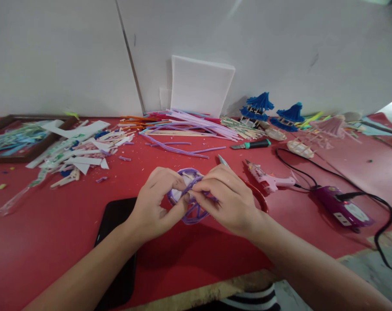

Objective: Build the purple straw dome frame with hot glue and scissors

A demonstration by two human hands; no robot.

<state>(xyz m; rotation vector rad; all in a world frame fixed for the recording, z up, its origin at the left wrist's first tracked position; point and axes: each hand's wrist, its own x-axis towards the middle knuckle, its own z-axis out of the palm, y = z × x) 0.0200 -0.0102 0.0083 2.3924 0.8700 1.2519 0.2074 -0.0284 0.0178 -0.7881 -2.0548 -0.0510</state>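
Note:
A small round openwork piece made of purple pipe cleaners [193, 214] is between my hands, with something white inside its ring. My left hand [159, 201] pinches its left side between thumb and fingers. On the other side, my right hand [228, 199] has thumb and fingertips closed on a purple strand at the top. The exact pinch point is partly hidden by the fingers. Scissors [259, 196] with red handles lie partly covered behind my right hand. Under my left forearm rests a black phone [116, 280].
Loose lilac pipe cleaners [202, 125] lie at the back, near a green-black utility knife [252, 144]. At right are a pink glue gun [270, 181], a purple power strip [341, 207] with cables, and blue pagoda-like models [288, 116]. Scraps [82, 151] and a brown frame [17, 159] sit left.

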